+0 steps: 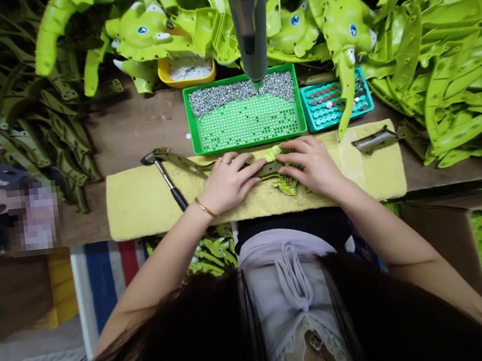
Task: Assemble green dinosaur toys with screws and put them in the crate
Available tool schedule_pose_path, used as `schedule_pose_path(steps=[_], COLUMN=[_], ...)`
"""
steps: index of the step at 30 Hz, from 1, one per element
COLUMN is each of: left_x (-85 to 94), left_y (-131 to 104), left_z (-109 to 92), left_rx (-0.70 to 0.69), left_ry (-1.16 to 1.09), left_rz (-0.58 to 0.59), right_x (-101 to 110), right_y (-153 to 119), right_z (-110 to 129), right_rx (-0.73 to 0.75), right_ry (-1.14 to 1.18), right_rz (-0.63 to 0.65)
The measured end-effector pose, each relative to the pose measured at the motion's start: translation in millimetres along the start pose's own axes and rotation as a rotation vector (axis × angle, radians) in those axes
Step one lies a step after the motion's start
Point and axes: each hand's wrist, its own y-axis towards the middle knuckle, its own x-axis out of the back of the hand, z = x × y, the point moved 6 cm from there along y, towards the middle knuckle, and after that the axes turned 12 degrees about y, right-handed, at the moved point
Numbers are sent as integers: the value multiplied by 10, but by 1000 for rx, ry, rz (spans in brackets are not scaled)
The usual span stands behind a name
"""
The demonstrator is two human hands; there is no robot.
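My left hand rests over the right part of a long olive-green plastic piece, its fingertips pressing on it. From the other side, my right hand closes its fingers on the same assembly, where bright green parts join the olive piece. Both hands are on a yellow cloth pad. A small hammer lies left of my left hand. Above the hands, a green tray holds many small screws, and a dark power screwdriver hangs over it.
A teal tray of small round parts sits right of the screws. Behind are a yellow container and heaped green dinosaur parts. Olive pieces pile up left; another olive piece lies on the pad's right.
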Motion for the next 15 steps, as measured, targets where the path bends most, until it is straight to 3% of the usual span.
schedule_pose_path(steps=[5,9,15], left_x=[59,98,2], left_y=[56,76,52], left_z=[-132,-290,-183], left_rx=[-20,40,6], left_ry=[18,51,-40], left_rz=[27,2,34], right_x=[61,119,103], right_y=[-16,-36,-15], right_z=[-54,-111,-86], right_rx=[21,42,13], right_ry=[21,44,52], right_rz=[31,83,102])
